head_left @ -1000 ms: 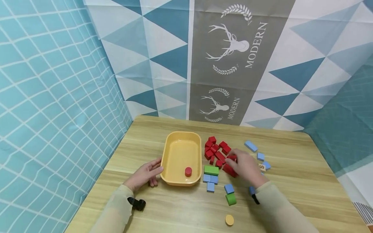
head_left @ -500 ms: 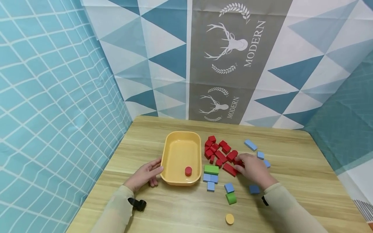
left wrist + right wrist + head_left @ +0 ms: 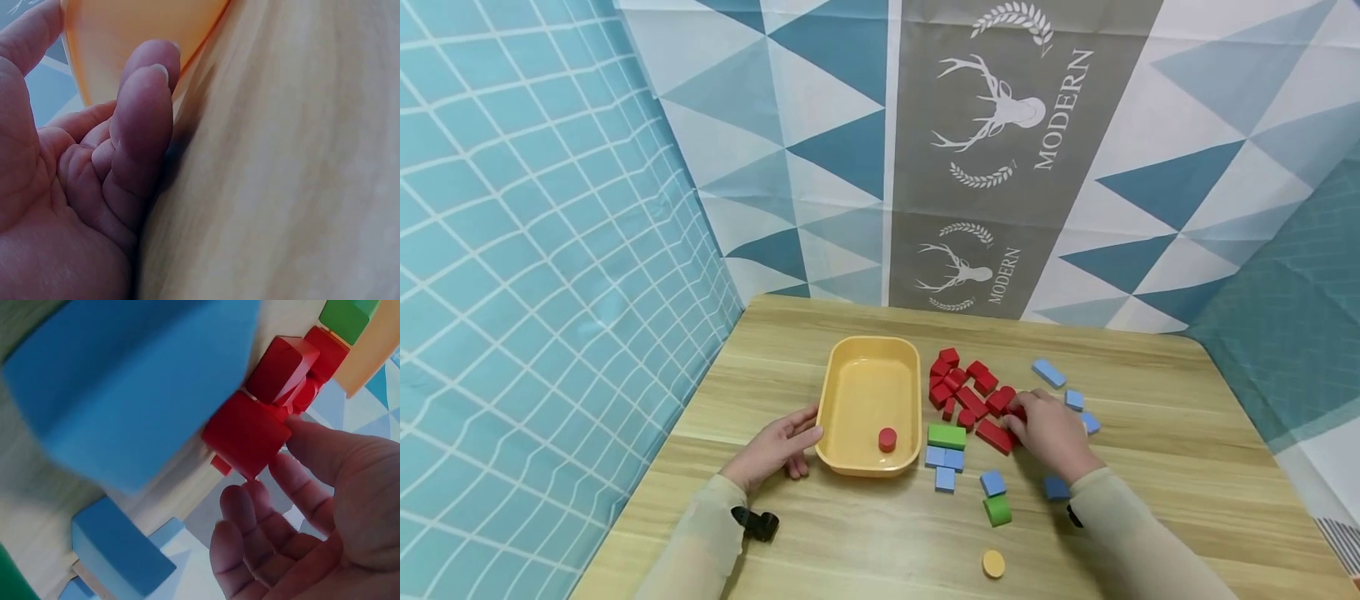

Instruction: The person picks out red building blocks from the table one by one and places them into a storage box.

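A yellow plastic tray (image 3: 868, 408) stands on the table with one red cylinder block (image 3: 887, 439) in it. My left hand (image 3: 775, 450) holds the tray's left rim, thumb at the edge and bent fingers outside the wall; the left wrist view shows these fingers (image 3: 144, 119) by the orange-looking wall. At the right end of a group of red blocks (image 3: 972, 402), my right hand (image 3: 1056, 433) pinches a red block (image 3: 247, 434) between thumb and index finger. In the head view this hand mostly covers that block. Its other fingers are loosely bent and hold nothing.
Blue blocks (image 3: 1048, 373) lie beyond and beside my right hand, one under its wrist. A green block (image 3: 947, 437) and several blue ones sit right of the tray. Nearer are a green arched block (image 3: 997, 510) and a yellow disc (image 3: 993, 564). Patterned cloth hangs behind.
My right hand has shifted right, off the middle red blocks to the one at their right end. A rounded red block it covered now shows. The left hand stays at the tray.
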Tool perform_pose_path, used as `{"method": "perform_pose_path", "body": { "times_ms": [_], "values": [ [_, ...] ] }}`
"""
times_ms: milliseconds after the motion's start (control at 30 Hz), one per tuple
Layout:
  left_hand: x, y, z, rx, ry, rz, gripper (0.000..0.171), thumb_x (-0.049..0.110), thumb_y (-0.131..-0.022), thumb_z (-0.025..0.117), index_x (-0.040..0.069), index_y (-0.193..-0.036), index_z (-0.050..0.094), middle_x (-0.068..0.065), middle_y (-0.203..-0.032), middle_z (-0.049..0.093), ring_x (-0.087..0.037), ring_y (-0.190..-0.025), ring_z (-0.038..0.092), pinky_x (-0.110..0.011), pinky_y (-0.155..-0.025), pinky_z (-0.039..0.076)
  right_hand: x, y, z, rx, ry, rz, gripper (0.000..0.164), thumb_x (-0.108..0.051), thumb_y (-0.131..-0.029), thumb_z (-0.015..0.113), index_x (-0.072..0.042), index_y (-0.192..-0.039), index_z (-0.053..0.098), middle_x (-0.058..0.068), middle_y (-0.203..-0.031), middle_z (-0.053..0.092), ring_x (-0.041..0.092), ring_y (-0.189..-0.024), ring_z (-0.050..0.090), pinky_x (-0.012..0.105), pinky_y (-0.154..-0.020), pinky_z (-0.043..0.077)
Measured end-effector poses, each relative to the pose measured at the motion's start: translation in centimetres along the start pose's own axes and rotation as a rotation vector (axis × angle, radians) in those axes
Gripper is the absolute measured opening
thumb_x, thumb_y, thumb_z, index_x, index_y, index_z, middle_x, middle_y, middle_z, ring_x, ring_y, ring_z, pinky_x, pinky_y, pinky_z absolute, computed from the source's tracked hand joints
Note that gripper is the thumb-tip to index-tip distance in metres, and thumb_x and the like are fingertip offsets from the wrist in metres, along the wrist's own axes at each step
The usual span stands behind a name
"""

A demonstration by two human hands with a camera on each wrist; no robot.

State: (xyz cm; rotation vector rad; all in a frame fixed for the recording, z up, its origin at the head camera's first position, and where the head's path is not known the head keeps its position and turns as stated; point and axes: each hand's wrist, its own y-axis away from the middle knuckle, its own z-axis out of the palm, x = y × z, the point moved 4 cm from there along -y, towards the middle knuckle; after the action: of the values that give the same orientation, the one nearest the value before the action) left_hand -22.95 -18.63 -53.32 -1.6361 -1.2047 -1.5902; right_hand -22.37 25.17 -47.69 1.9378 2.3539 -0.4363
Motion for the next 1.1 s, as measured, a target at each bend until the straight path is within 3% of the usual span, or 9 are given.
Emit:
{"method": "perform_pose_path", "body": {
  "times_ms": [200,367,500,633,867,967,1100],
  "values": [
    [0.1,-0.1,0.2,0.004,-0.006,0.000,0.068,0.033,-0.101,0.058,0.008,-0.156,0.026,-0.010,-0.147,0.044,-0.031,-0.062,0.061,-0.030,-0.051,0.054,0.2,-0.2,0.1,-0.001,0.003,0.038,0.023,-0.029,-0.082,0.081,-0.012,-0.088,0.066,0.002,-0.075,0.063,0.018,-0.062,0.053,0.041,-0.053,0.051],
    [0.3,-0.1,0.3,-0.001,0.000,-0.004,0.069,0.034,-0.100,0.059,0.009,-0.156,0.026,-0.009,-0.147,0.044,-0.031,-0.062,0.061,-0.029,-0.051,0.054,-1.0,-0.2,-0.9,0.035,-0.019,0.038,0.016,-0.022,-0.083,0.079,-0.012,-0.088,0.067,0.003,-0.078,0.064,0.018,-0.061,0.053,0.038,-0.052,0.051],
    [0.3,0.0,0.2,0.004,0.005,-0.008,0.069,0.034,-0.100,0.059,0.009,-0.156,0.026,-0.009,-0.147,0.044,-0.030,-0.062,0.061,-0.029,-0.050,0.054,-3.9,-0.6,-2.5,0.136,-0.067,-0.049,0.015,-0.021,-0.083,0.079,-0.012,-0.091,0.071,0.004,-0.087,0.069,0.018,-0.067,0.057,0.037,-0.054,0.054],
    [0.2,0.0,0.2,0.008,0.006,-0.011,0.069,0.034,-0.101,0.059,0.009,-0.156,0.026,-0.008,-0.148,0.043,-0.030,-0.062,0.061,-0.029,-0.050,0.053,-7.8,-1.2,-3.3,0.183,-0.150,-0.188,0.015,-0.021,-0.083,0.079,-0.015,-0.095,0.074,0.000,-0.096,0.070,0.015,-0.081,0.060,0.039,-0.067,0.057],
    [0.1,0.0,0.1,0.008,0.021,-0.012,0.068,0.033,-0.101,0.059,0.009,-0.156,0.027,-0.009,-0.148,0.043,-0.029,-0.061,0.061,-0.029,-0.050,0.054,-13.9,-2.5,-1.4,0.117,-0.258,-0.367,0.016,-0.023,-0.084,0.080,-0.022,-0.098,0.072,-0.009,-0.098,0.068,0.010,-0.084,0.058,0.030,-0.070,0.055],
    [0.0,-0.1,0.1,0.007,0.028,-0.011,0.067,0.033,-0.101,0.058,0.009,-0.156,0.027,-0.009,-0.148,0.043,-0.029,-0.061,0.061,-0.029,-0.050,0.054,-15.3,-3.0,0.0,0.106,-0.226,-0.424,0.014,-0.022,-0.084,0.079,-0.019,-0.095,0.071,-0.007,-0.096,0.069,0.010,-0.087,0.059,0.033,-0.074,0.054],
    [0.0,-0.1,0.1,0.005,0.029,-0.012,0.068,0.033,-0.101,0.059,0.009,-0.156,0.027,-0.008,-0.148,0.043,-0.030,-0.062,0.061,-0.029,-0.051,0.054,-16.1,-3.5,1.9,0.085,-0.154,-0.419,0.013,-0.024,-0.084,0.078,-0.019,-0.094,0.070,-0.008,-0.092,0.068,0.013,-0.088,0.056,0.037,-0.079,0.050]
  ]
}}
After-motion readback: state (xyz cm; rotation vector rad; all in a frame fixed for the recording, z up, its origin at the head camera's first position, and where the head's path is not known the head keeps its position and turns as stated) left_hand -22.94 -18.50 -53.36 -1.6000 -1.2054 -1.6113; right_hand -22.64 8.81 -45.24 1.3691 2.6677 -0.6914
